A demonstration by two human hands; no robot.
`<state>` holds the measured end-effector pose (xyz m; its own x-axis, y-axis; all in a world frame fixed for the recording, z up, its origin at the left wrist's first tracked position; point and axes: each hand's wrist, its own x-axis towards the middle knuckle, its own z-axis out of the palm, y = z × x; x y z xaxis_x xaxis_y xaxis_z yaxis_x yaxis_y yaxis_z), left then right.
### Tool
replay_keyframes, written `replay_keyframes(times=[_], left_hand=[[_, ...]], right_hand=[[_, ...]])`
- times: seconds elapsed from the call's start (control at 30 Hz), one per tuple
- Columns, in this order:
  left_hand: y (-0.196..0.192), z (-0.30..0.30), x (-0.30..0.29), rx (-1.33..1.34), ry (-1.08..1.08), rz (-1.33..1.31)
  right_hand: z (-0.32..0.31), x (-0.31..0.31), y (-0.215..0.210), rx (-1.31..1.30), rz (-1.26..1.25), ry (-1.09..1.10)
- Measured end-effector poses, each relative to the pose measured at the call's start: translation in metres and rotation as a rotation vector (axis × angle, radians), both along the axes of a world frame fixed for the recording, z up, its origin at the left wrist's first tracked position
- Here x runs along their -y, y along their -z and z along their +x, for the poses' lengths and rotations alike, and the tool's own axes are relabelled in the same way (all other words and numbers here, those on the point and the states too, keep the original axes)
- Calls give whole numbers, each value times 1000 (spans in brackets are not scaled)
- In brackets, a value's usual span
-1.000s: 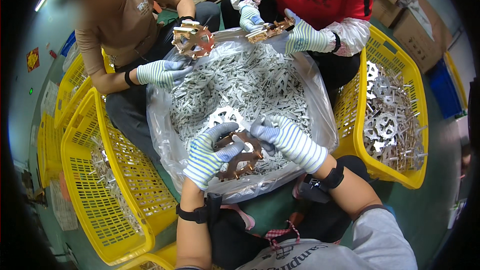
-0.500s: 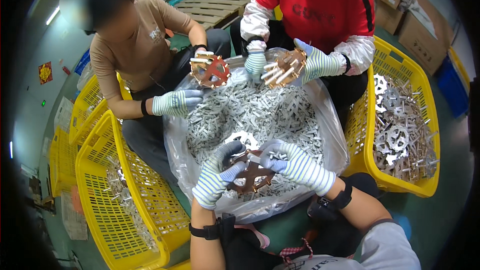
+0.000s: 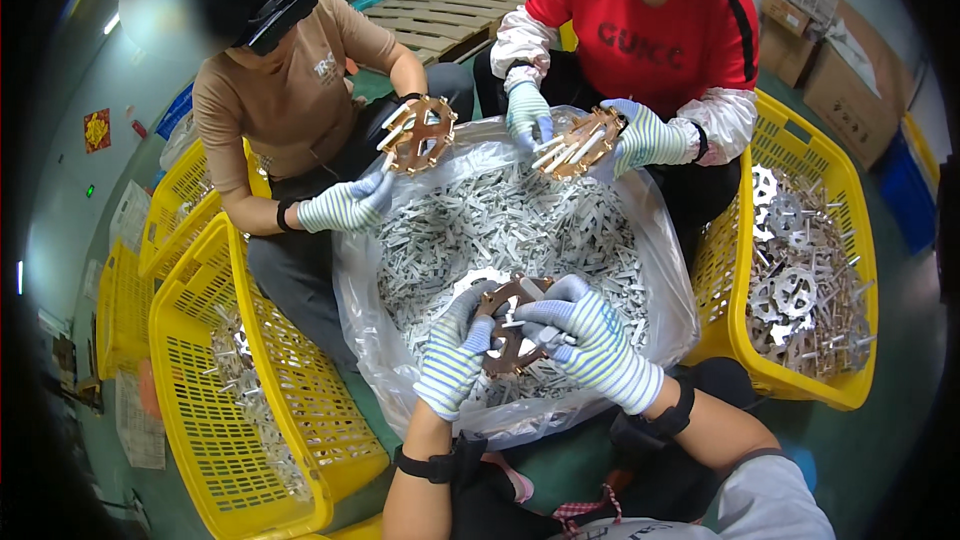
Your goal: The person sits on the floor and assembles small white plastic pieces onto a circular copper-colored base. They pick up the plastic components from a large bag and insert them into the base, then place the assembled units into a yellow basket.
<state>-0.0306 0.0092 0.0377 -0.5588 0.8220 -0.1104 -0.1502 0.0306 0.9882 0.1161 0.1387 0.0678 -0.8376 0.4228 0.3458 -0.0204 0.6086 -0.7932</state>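
Observation:
My left hand (image 3: 450,360), in a striped glove, grips a round copper-brown plate (image 3: 515,358) with cut-outs and small pegs along its rim. At the plate's right side is my right hand (image 3: 600,345), its fingers pinched on small white strip-like pieces (image 3: 546,334). One pale piece sits at the plate's upper edge. Both hands are over a large clear plastic bag (image 3: 375,355) filled with a heap of such white pieces (image 3: 510,215). Behind my hands a silvery toothed plate (image 3: 484,278) lies partly hidden on the heap.
Two co-workers sit across the bag, each holding a copper-coloured plate (image 3: 424,136) (image 3: 580,143) with white pieces on it. Yellow baskets (image 3: 165,380) (image 3: 860,270) of metal parts flank the bag. A wooden pallet (image 3: 440,15) and cardboard boxes (image 3: 850,80) stand behind.
My plate has tilted and risen slightly, and my right fingers have shifted on it. The left co-worker's plate has turned and moved up; the red-shirted person's left-side hand has moved toward their plate.

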Motion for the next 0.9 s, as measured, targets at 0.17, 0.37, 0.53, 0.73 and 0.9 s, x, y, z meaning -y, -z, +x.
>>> replay_keyframes(times=[0.17,0.37,0.53,0.73,0.9], left_hand=[[11,2,0,-134,41,1],[7,8,1,-216,43,-5],[-7,11,1,-360,19,9],[-2,18,0,-400,-142,-49],[-12,21,-3,-627,-150,-56]], right_hand=[[-4,11,11,55,-409,10],[-5,10,10,155,-479,23],[-4,7,12,110,-717,-71],[-3,12,33,56,-823,-164],[-2,12,35,73,-649,-120]])
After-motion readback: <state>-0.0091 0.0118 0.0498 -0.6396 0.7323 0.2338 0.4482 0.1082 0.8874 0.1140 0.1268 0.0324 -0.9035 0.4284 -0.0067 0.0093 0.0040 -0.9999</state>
